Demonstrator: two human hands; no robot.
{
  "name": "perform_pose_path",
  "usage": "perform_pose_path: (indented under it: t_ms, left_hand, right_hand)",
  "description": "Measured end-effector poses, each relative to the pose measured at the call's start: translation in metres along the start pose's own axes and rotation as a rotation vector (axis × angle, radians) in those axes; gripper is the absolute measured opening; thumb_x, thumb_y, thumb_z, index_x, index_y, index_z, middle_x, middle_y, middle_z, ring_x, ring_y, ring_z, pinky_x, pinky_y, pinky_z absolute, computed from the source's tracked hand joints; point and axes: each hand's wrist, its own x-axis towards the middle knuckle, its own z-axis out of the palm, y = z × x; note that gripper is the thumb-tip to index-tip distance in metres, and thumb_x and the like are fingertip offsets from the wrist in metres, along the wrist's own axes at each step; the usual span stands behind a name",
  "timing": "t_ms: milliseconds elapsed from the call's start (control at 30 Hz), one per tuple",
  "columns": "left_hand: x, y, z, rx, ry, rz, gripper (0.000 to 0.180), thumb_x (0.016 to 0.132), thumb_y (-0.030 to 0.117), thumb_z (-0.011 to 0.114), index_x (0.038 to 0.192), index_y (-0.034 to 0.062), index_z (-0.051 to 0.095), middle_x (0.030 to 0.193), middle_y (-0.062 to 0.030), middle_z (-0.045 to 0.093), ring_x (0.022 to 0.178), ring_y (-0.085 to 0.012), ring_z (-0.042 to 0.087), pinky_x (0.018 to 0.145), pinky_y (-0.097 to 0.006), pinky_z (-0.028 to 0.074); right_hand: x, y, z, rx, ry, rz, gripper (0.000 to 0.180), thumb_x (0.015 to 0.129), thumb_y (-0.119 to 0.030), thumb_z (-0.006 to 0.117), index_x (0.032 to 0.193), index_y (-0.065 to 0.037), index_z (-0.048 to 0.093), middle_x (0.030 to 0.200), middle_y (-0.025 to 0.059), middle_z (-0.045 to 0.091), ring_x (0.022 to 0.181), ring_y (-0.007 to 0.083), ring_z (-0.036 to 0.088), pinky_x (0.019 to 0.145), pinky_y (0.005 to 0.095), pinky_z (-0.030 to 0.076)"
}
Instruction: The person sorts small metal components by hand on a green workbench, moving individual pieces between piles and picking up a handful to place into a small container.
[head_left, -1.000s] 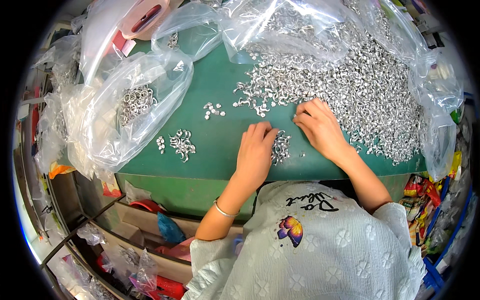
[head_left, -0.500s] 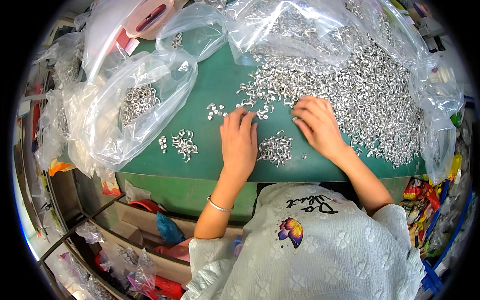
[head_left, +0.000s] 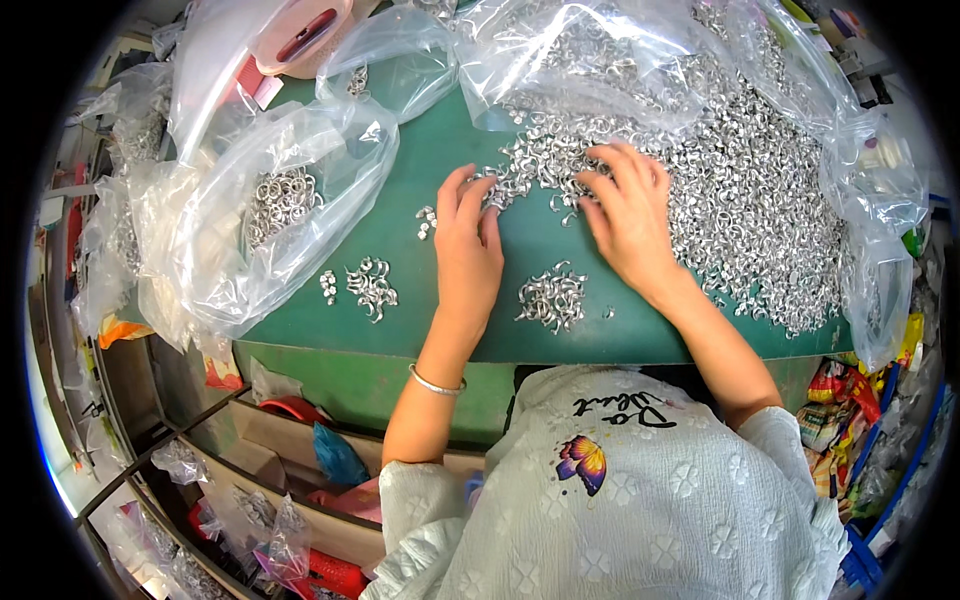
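Observation:
A wide heap of small silvery curved metal pieces (head_left: 760, 200) covers the right side of the green tabletop (head_left: 420, 325). My right hand (head_left: 632, 225) rests at the heap's left edge, its fingers spread and curled over the pieces. My left hand (head_left: 468, 235), a bangle on the wrist, has its fingers apart beside a tongue of pieces at the heap's far left. Next to it lies a little cluster of bright square bits (head_left: 426, 222), partly covered by the hand. Between my forearms sits a small pile of curved pieces (head_left: 553, 298).
Left of my left forearm lie another small pile (head_left: 371, 288) and a few square bits (head_left: 328, 286). A clear plastic bag (head_left: 345, 185) holds silvery rings (head_left: 284, 205). More plastic sheeting (head_left: 590, 60) covers the heap's far part. A pinkish tub (head_left: 290, 62) stands far left.
Both hands have moved away from me, farther across the table. My right fingers have spread over the heap's edge, and the loose pieces between the hands have shifted away from me.

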Motion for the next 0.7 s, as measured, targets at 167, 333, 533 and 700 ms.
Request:
perform_pose_path:
  t_ms: [167, 333, 533, 700]
  left_hand:
    - [-0.006, -0.002, -0.004, 0.517, -0.112, 0.218, 0.037, 0.079, -0.005, 0.066, 0.115, 0.0021, 0.062, 0.126, -0.0125, 0.053, 0.106, -0.0312, 0.054, 0.094, -0.043, 0.042]
    - [-0.005, -0.008, -0.006, 0.411, -0.067, 0.209, 0.039, 0.080, -0.004, 0.066, 0.118, 0.0016, 0.059, 0.127, -0.0149, 0.052, 0.107, -0.0330, 0.053, 0.093, -0.043, 0.043]
    - [0.010, -0.011, 0.009, 0.434, -0.139, 0.234, 0.034, 0.080, -0.005, 0.063, 0.114, -0.0055, 0.058, 0.124, -0.0197, 0.052, 0.109, -0.0375, 0.051, 0.091, -0.044, 0.046]
    - [0.025, -0.017, 0.018, 0.198, -0.127, 0.195, 0.031, 0.081, -0.006, 0.065, 0.112, 0.0009, 0.062, 0.118, -0.0140, 0.057, 0.095, -0.0293, 0.060, 0.075, -0.035, 0.052]
  right_hand:
    - [-0.005, -0.001, 0.005, 0.049, -0.194, -0.183, 0.028, 0.078, -0.010, 0.070, 0.105, -0.006, 0.064, 0.127, 0.0089, 0.054, 0.130, 0.0284, 0.042, 0.103, 0.0488, 0.033]
    - [-0.002, 0.013, -0.008, 0.180, -0.084, -0.122, 0.031, 0.082, -0.015, 0.069, 0.112, -0.007, 0.064, 0.128, 0.0093, 0.056, 0.131, 0.0272, 0.042, 0.104, 0.0496, 0.033]
    - [0.007, -0.002, 0.018, -0.045, -0.268, -0.205, 0.043, 0.085, -0.026, 0.067, 0.125, -0.010, 0.059, 0.139, 0.0047, 0.049, 0.137, 0.0259, 0.036, 0.111, 0.0542, 0.026]
    - [-0.008, 0.024, -0.005, -0.165, -0.230, -0.179, 0.037, 0.086, -0.024, 0.065, 0.122, -0.016, 0.062, 0.141, 0.0015, 0.047, 0.139, 0.0246, 0.034, 0.113, 0.0561, 0.022]
